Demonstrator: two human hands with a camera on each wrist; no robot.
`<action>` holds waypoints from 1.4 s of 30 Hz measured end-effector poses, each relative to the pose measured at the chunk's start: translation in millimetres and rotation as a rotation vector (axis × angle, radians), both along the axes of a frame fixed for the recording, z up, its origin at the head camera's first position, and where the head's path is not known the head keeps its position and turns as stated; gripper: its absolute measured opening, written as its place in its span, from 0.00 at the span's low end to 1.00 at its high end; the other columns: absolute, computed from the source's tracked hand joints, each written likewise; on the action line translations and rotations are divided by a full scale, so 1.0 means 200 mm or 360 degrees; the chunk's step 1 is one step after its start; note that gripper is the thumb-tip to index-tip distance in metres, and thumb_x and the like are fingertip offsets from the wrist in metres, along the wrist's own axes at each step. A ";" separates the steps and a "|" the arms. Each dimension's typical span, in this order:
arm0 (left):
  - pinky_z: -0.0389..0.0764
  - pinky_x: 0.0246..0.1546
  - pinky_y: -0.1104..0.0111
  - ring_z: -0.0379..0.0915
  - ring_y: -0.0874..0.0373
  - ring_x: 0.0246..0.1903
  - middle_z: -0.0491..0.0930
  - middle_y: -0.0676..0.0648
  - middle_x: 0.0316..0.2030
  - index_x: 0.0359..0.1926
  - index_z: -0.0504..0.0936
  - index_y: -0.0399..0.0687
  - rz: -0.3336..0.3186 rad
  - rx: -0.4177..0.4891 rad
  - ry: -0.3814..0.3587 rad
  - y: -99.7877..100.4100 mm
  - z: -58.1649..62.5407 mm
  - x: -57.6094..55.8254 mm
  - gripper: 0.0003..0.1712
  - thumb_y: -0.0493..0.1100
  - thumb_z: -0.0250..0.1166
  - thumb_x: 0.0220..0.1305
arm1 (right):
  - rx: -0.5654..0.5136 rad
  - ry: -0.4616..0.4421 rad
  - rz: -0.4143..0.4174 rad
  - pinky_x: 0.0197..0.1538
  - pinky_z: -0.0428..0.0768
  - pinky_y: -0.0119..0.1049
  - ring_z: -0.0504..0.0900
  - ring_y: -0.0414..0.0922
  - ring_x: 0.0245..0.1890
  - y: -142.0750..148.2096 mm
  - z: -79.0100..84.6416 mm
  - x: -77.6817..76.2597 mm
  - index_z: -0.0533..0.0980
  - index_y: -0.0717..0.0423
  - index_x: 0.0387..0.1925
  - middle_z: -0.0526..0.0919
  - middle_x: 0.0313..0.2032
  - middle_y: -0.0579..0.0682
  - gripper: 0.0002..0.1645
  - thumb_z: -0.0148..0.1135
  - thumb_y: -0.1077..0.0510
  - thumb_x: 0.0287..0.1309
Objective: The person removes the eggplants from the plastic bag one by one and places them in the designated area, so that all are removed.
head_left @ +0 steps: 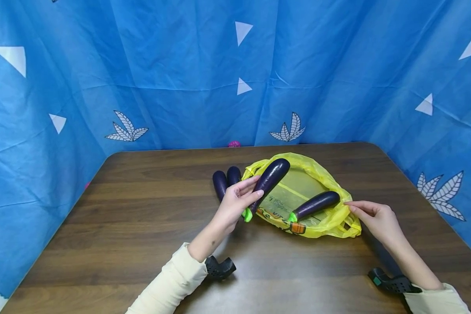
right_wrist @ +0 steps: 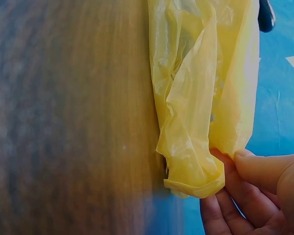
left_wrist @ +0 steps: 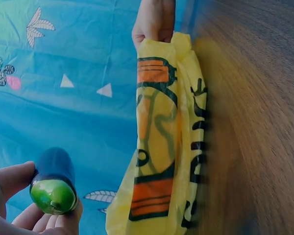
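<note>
My left hand point(head_left: 237, 200) holds an eggplant point(head_left: 272, 176) between thumb and fingers, tilted above the left side of a yellow plastic bag point(head_left: 318, 165). In the left wrist view the green stem end of that eggplant point(left_wrist: 53, 196) faces the camera. A second eggplant point(head_left: 317, 205) lies inside the spread bag, its green end toward the front. My right hand point(head_left: 380, 220) pinches the bag's right edge between thumb and fingers; the right wrist view shows this pinch on the yellow plastic point(right_wrist: 191, 122). Orange and black print point(left_wrist: 154, 200) marks the bag's side.
Two more eggplants point(head_left: 220, 183) lie on the table left of the bag, partly hidden behind my left hand. The brown wooden table point(head_left: 141, 218) ends at a blue patterned curtain point(head_left: 196, 65) at the back and sides. Black camera mounts point(head_left: 392, 281) sit on both wrists.
</note>
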State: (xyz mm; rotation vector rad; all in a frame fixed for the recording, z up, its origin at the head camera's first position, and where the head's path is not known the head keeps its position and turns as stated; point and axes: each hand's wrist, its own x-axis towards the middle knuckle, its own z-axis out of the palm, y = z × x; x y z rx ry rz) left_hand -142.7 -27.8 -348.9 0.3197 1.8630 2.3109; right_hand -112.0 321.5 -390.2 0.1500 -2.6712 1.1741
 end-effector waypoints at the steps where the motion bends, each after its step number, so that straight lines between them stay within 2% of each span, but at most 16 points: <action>1: 0.70 0.53 0.66 0.66 0.51 0.58 0.71 0.36 0.57 0.61 0.70 0.33 0.0013 0.0008 -0.0011 -0.01 0.00 0.00 0.26 0.31 0.61 0.61 | 0.0005 0.0001 -0.0002 0.36 0.72 0.15 0.69 0.18 0.36 0.00 0.00 0.00 0.80 0.69 0.44 0.82 0.41 0.63 0.17 0.57 0.56 0.64; 7: 0.72 0.51 0.66 0.66 0.51 0.58 0.71 0.37 0.57 0.61 0.70 0.34 0.0094 0.0041 -0.0063 -0.06 -0.01 0.00 0.27 0.32 0.61 0.61 | 0.0022 -0.0005 -0.0014 0.36 0.71 0.15 0.68 0.17 0.36 0.01 0.00 0.01 0.80 0.68 0.45 0.81 0.42 0.63 0.19 0.56 0.55 0.65; 19: 0.72 0.51 0.65 0.67 0.50 0.57 0.71 0.38 0.58 0.61 0.70 0.35 0.0198 0.0045 -0.0086 -0.17 -0.02 0.00 0.26 0.32 0.61 0.61 | 0.0033 0.0000 -0.0001 0.36 0.71 0.15 0.70 0.18 0.35 0.01 -0.01 -0.01 0.80 0.68 0.45 0.82 0.41 0.63 0.17 0.56 0.56 0.65; 24: 0.72 0.51 0.67 0.68 0.51 0.56 0.70 0.40 0.59 0.62 0.70 0.39 0.0259 0.0051 -0.0145 -0.24 -0.03 -0.01 0.26 0.32 0.61 0.61 | 0.0018 0.0012 0.0002 0.36 0.72 0.15 0.70 0.18 0.35 0.01 -0.01 -0.01 0.80 0.68 0.44 0.82 0.41 0.63 0.17 0.57 0.57 0.64; 33: 0.71 0.52 0.70 0.68 0.52 0.56 0.68 0.38 0.60 0.63 0.67 0.35 0.0372 0.0106 -0.0187 -0.38 -0.04 -0.01 0.27 0.30 0.59 0.63 | 0.0025 -0.0001 -0.0007 0.36 0.71 0.14 0.69 0.18 0.35 0.01 -0.01 -0.01 0.80 0.69 0.44 0.82 0.41 0.64 0.18 0.56 0.56 0.65; 42: 0.72 0.50 0.71 0.69 0.54 0.54 0.68 0.39 0.61 0.65 0.65 0.38 0.0444 0.0087 -0.0263 -0.48 -0.06 -0.01 0.28 0.31 0.58 0.64 | 0.0024 -0.0027 -0.0019 0.36 0.71 0.15 0.68 0.17 0.36 0.01 -0.01 -0.01 0.79 0.69 0.45 0.81 0.42 0.64 0.19 0.56 0.55 0.65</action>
